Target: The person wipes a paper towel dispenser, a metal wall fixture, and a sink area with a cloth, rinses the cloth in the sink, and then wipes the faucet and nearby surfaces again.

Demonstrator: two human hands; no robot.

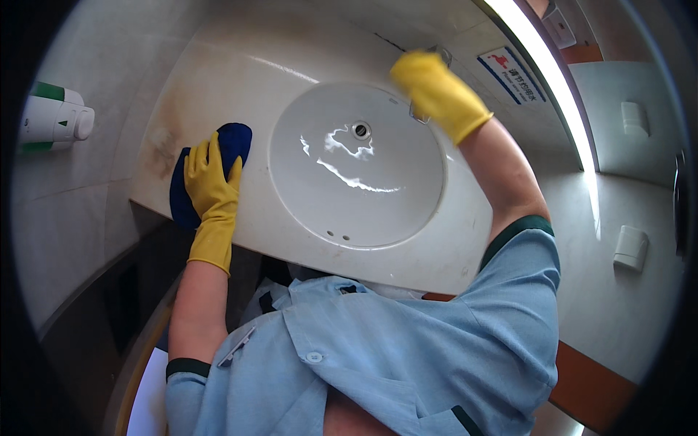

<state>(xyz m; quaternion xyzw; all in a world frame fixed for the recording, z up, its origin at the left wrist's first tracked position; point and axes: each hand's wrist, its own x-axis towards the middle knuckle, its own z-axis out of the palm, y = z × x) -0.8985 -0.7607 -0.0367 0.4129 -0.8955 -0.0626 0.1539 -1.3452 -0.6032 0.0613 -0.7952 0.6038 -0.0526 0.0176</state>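
Observation:
My left hand [210,188], in a yellow rubber glove, presses on a folded dark blue cloth [235,139] with its fingers spread. The cloth lies on the pale countertop [253,212], left of the sink, and reaches its front edge. My right hand [433,90], also in a yellow rubber glove, is over the metal faucet [419,114] at the back of the sink. That hand is blurred and covers most of the faucet, so its grip is hidden. Between my hands is the white oval washbasin [305,191], wet and shiny, with a round metal drain [360,130].
Brownish stains [169,120] mark the countertop's left side. A white and green wall dispenser [60,120] juts out at the left. A sign with writing [511,75] is on the back wall below a bright light strip [545,60]. A mirror [616,152] stands beyond it.

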